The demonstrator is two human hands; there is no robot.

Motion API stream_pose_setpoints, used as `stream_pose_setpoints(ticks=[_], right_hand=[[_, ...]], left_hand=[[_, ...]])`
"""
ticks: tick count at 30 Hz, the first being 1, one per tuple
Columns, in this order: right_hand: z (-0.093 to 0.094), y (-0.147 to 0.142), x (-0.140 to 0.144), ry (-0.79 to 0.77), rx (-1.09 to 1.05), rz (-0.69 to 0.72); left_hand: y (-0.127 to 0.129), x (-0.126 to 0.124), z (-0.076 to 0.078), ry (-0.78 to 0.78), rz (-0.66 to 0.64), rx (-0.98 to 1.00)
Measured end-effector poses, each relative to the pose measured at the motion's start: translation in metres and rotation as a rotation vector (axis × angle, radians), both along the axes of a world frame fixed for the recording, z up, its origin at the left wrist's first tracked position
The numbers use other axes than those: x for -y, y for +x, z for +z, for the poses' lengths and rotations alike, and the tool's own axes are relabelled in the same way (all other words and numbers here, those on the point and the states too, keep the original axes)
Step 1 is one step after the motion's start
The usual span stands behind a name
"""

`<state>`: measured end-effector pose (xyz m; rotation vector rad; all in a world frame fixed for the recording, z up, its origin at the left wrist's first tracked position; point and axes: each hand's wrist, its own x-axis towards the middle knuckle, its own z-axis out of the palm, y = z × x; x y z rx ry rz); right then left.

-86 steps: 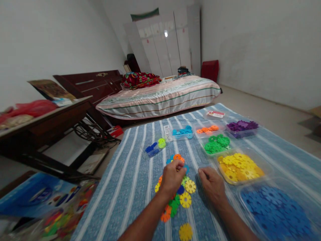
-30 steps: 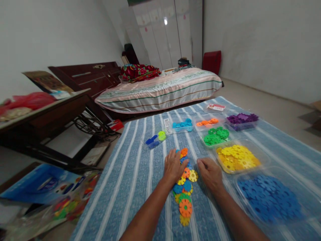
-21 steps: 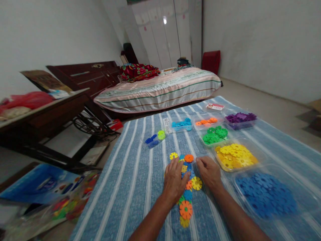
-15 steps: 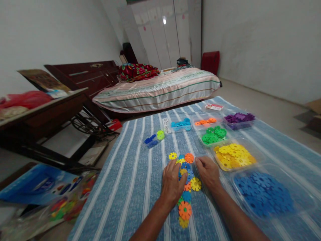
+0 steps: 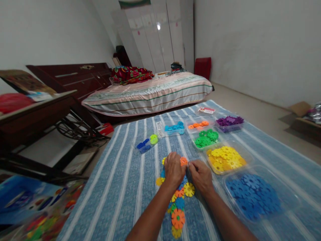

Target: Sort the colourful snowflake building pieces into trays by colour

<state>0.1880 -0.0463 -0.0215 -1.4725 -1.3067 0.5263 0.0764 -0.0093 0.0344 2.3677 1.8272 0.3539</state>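
A big blue striped cloth (image 5: 120, 187) covers the floor. Clear trays sit along its right side: blue discs (image 5: 253, 195), yellow discs (image 5: 225, 158), green discs (image 5: 206, 138). In the middle lies a flat chain of snowflake discs (image 5: 178, 204), with toothed round pieces in orange, yellow, blue and green hooked together. Its far end is under the hands.

The left hand (image 5: 174, 167) lies flat on the chain with loose fingers, pressing down and gripping nothing. The right hand (image 5: 200, 174) is curled beside it, fingertips by an orange disc (image 5: 184, 161); I cannot tell if it pinches anything.

It looks best to hold the chain still and push the slots straight together.
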Motion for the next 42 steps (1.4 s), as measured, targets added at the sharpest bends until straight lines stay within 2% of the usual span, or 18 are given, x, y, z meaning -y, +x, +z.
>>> stream_pose_setpoints(ticks=[8,12,14,17,22,25,27,33,36,39,42], right_hand=[[0.002,-0.002,-0.001,0.021,0.010,-0.017],[0.001,-0.003,0.000,0.013,0.024,-0.017],[0.000,-0.003,-0.001,0.012,0.032,-0.018],[-0.002,-0.004,-0.001,0.021,0.038,-0.023],[-0.002,-0.004,-0.002,0.026,0.031,-0.031],[-0.002,-0.003,-0.002,0.022,0.039,-0.034],[-0.001,-0.003,-0.002,0.015,0.044,-0.033],[0.000,-0.001,0.000,0.015,0.048,-0.031],[0.001,0.000,0.001,0.015,0.050,-0.024],[0.000,0.001,0.001,0.005,0.053,-0.018],[-0.001,0.001,0.001,0.012,0.055,-0.029]], left_hand=[[-0.013,-0.004,0.001,0.016,0.025,0.249],[-0.019,-0.020,0.011,-0.141,0.104,0.470],[-0.014,-0.033,0.020,-0.241,0.162,0.586],[0.008,-0.061,0.041,-0.311,0.196,0.684],[0.060,-0.107,0.088,-0.344,0.157,0.854],[0.068,-0.114,0.100,-0.306,0.122,0.870],[0.059,-0.108,0.095,-0.302,0.077,0.822],[-0.004,-0.066,0.053,-0.329,-0.058,0.491],[-0.028,-0.047,0.041,-0.305,-0.101,0.312],[-0.037,-0.034,0.036,-0.269,-0.125,0.155],[-0.035,-0.028,0.032,-0.217,-0.114,0.035]])
